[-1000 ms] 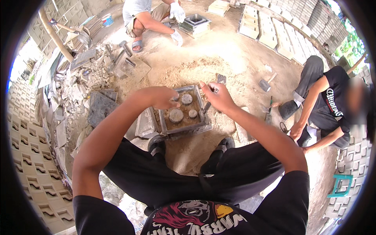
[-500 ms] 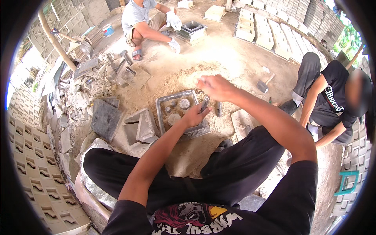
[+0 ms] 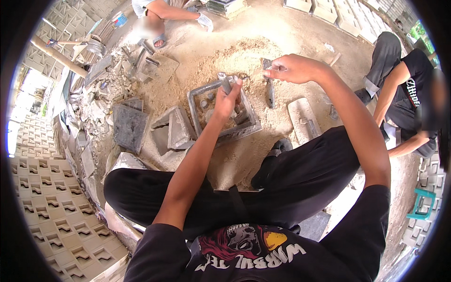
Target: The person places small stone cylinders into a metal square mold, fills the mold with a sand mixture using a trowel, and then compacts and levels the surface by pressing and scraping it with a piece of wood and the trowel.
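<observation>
A square grey metal mould frame (image 3: 193, 111) lies on the sandy ground before me, with several round and cylindrical pieces inside. My left hand (image 3: 227, 101) is over the frame, its fingers wrapped round a short grey metal piece (image 3: 225, 84) that sticks up past the thumb. To the right, my right hand (image 3: 296, 68) is raised with thumb and fingers drawn into a pinch. Its fingertips overlap the upper part of a narrow flat metal tool (image 3: 270, 94) on the sand. Whether they grip anything is too small to tell.
Left of the frame stand a broken concrete block (image 3: 181, 129) and dark flat plates (image 3: 129, 127), with rubble (image 3: 94, 120) beyond. A plastering float (image 3: 303, 120) lies at right. Co-workers sit at the far side and right; one gloved hand (image 3: 204, 21) shows. Loose sand (image 3: 244, 51) spreads behind.
My head view has shifted, so the ground appears lower and nearer. My right hand has moved right, off the frame's corner to above the flat tool. My left hand still holds the metal piece.
</observation>
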`<act>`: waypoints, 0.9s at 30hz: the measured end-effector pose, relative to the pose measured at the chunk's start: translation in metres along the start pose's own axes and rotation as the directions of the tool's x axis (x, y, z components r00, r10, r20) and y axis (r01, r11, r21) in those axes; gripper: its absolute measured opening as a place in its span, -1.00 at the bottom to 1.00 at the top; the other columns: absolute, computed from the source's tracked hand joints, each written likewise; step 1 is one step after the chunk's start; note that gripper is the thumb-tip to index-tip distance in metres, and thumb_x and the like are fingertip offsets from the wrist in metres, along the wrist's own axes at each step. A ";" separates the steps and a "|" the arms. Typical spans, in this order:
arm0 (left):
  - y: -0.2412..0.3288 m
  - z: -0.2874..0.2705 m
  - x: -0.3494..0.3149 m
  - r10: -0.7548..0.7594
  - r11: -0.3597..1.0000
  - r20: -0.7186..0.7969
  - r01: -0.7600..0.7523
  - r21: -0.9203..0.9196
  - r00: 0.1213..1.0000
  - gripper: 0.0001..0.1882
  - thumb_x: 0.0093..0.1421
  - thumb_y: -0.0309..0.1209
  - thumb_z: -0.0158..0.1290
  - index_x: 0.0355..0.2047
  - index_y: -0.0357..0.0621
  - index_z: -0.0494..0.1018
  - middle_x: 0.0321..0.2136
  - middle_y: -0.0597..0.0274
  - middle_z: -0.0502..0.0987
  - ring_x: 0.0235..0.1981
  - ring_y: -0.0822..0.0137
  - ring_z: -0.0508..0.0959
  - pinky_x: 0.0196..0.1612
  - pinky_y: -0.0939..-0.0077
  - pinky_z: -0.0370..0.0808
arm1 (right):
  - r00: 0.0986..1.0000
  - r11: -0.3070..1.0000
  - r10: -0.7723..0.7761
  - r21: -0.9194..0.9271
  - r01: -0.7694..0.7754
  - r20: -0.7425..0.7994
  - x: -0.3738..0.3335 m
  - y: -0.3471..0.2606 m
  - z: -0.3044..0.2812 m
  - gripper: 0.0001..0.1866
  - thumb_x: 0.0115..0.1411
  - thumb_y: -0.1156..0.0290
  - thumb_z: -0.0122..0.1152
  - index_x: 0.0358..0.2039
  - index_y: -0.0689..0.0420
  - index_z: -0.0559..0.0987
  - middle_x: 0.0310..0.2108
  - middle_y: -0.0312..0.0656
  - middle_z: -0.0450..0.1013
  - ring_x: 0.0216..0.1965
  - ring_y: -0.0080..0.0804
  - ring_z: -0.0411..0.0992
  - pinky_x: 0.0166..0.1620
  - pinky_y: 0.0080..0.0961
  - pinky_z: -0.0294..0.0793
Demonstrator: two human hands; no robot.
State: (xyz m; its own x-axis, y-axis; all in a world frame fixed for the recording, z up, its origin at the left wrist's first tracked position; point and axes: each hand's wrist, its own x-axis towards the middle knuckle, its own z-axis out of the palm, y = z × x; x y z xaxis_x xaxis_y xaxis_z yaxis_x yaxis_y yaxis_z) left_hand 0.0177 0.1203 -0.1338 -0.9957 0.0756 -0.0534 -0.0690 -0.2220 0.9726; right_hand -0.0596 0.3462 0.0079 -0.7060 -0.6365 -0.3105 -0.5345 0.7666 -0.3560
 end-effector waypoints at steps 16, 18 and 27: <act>0.006 0.013 -0.029 0.174 0.977 -0.204 -0.143 0.159 0.963 -0.52 0.32 -0.26 0.04 -0.76 -0.10 0.29 -0.77 0.58 0.23 -0.70 0.67 0.13 -0.65 0.59 0.04 | 0.998 0.998 -0.059 0.038 0.058 0.023 0.021 0.000 -0.003 -0.36 0.23 -0.24 0.00 -0.23 0.19 0.57 -0.39 -0.08 0.53 -0.36 -0.26 0.48 -0.26 -0.35 0.44; -0.004 0.002 -0.028 0.137 0.984 -0.227 -0.107 0.140 0.964 -0.52 0.32 -0.26 0.04 -0.75 -0.09 0.30 -0.77 0.58 0.22 -0.68 0.68 0.13 -0.64 0.58 0.03 | 0.997 0.996 -0.074 0.053 0.073 0.015 0.024 -0.003 -0.002 -0.34 0.22 -0.25 0.00 -0.20 0.19 0.57 -0.34 -0.04 0.54 -0.29 -0.22 0.51 -0.19 -0.33 0.46; -0.012 -0.012 -0.037 0.180 0.973 -0.229 -0.139 0.184 0.957 -0.49 0.32 -0.30 0.03 -0.79 -0.10 0.26 -0.78 0.59 0.18 -0.70 0.68 0.10 -0.66 0.54 -0.01 | 0.993 0.999 -0.029 0.025 0.027 0.111 0.034 -0.009 0.003 -0.37 0.24 -0.21 0.00 -0.16 0.18 0.59 -0.20 0.02 0.55 -0.20 -0.16 0.52 -0.10 -0.31 0.47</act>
State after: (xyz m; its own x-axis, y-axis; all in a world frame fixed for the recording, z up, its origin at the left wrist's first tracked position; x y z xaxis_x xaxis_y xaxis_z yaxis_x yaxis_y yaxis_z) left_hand 0.0543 0.1084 -0.1458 -0.9790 -0.1906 0.0720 0.0825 -0.0477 0.9954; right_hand -0.0772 0.3177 -0.0022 -0.6342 -0.6641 -0.3958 -0.5414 0.7470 -0.3859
